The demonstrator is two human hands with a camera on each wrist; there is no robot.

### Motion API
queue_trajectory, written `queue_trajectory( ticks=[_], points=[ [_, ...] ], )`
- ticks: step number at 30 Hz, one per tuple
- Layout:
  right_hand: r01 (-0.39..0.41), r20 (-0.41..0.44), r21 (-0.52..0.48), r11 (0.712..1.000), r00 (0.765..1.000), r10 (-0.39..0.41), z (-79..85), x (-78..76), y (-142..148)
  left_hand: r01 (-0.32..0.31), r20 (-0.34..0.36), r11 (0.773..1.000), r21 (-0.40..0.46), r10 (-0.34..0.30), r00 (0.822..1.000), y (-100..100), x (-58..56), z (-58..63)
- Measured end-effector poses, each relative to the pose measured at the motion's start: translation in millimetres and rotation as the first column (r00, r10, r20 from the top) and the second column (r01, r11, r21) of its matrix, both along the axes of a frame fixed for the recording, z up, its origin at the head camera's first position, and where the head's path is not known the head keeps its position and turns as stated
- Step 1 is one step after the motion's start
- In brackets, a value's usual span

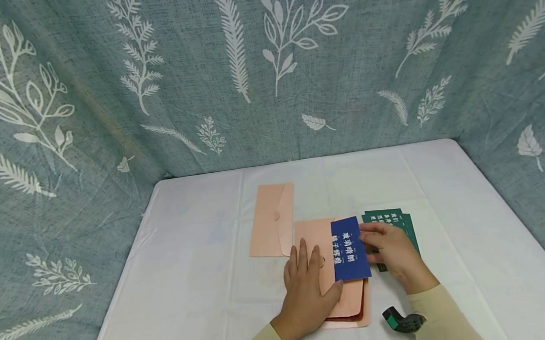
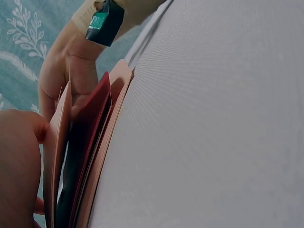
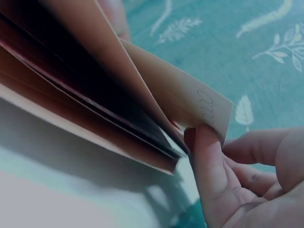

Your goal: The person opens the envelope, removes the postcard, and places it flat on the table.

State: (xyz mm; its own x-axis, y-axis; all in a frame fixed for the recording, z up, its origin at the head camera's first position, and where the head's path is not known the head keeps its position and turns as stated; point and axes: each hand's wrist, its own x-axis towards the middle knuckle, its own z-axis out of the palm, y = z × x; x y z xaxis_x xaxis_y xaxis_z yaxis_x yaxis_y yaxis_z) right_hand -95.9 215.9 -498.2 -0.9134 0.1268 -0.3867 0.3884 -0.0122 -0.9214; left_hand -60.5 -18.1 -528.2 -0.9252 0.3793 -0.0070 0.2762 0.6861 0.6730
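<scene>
A blue card (image 1: 353,255) with white lettering lies across the right part of a pink envelope (image 1: 309,229). My right hand (image 1: 394,248) pinches the card's right edge between thumb and fingers. In the right wrist view the pale back of the card (image 3: 180,85) shows a looped scribble near the fingertips. My left hand (image 1: 307,292) rests on the envelope with fingers extended, its thumb at the card's lower edge. Beneath the top envelope, a dark red layer (image 2: 97,107) and another pink envelope (image 2: 121,71) fan apart in the left wrist view.
A second pink envelope (image 1: 270,221), with its flap down, lies behind and left of the stack. Green lettered cards (image 1: 411,227) sit partly under my right hand. The white-covered table (image 1: 190,275) meets a patterned teal curtain (image 1: 195,82). A black wrist device (image 1: 404,321) is by the right sleeve.
</scene>
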Motion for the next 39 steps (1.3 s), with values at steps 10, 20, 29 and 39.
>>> queue_trajectory(
  ticks=[10, 20, 29, 39],
  points=[
    [0.027, -0.030, 0.051, 0.998, 0.999, -0.025, 3.5, -0.8, 23.2, -0.005, 0.008, 1.000, 0.005, 0.005, 1.000, -0.4, 0.8, -0.6],
    [0.124, -0.014, 0.152, 0.981, 0.992, -0.124, 5.6, 0.2, 47.1, 0.000, -0.012, 0.999, 0.050, 0.001, 1.000, -2.3, 1.4, -2.6],
    [0.222, -0.004, 0.239, 0.945, 0.974, -0.228, 2.1, 0.0, 64.8, 0.011, -0.018, 0.998, 0.057, -0.009, 1.000, -2.8, 1.4, -3.0],
    [0.254, -0.019, 0.285, 0.924, 0.966, -0.259, 2.9, 1.2, 74.1, 0.015, -0.021, 0.998, 0.062, -0.014, 1.000, -3.3, 1.4, -3.5]
  ],
)
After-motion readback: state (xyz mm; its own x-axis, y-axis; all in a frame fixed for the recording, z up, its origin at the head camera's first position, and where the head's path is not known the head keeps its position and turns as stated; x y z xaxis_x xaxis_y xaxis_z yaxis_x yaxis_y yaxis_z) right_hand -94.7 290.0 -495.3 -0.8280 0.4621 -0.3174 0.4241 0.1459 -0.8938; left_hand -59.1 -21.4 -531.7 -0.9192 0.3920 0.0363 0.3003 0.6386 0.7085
